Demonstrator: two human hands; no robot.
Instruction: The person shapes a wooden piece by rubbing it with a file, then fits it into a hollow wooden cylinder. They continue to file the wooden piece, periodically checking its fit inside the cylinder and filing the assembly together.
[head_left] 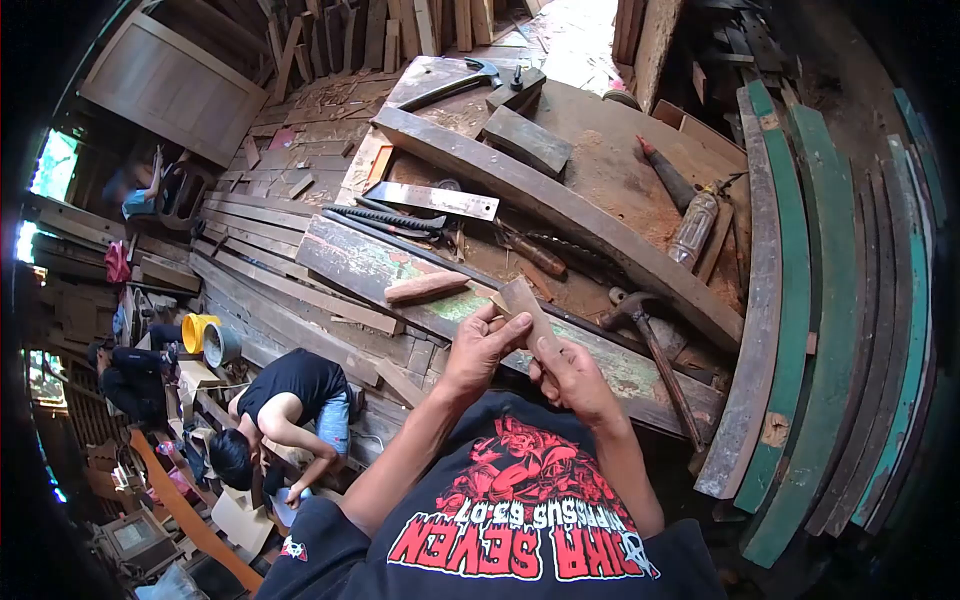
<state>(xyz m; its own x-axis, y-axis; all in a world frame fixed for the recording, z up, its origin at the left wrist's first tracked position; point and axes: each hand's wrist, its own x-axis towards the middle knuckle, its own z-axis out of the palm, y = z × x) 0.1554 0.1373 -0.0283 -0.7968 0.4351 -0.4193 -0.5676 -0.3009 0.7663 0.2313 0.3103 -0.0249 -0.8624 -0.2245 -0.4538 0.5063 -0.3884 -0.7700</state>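
Wood strip (524,302) is pointing away from the chest | left hand (487,347) is pinching its middle | right hand (572,380) is gripping its near end

Bright daylight, fisheye warp, dark corners

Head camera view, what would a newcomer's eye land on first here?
Centre frame, the left hand and right hand both grip a small wooden piece over a cluttered workbench. Curved green-painted planks sweep down the right side, and another person crouches at lower left.
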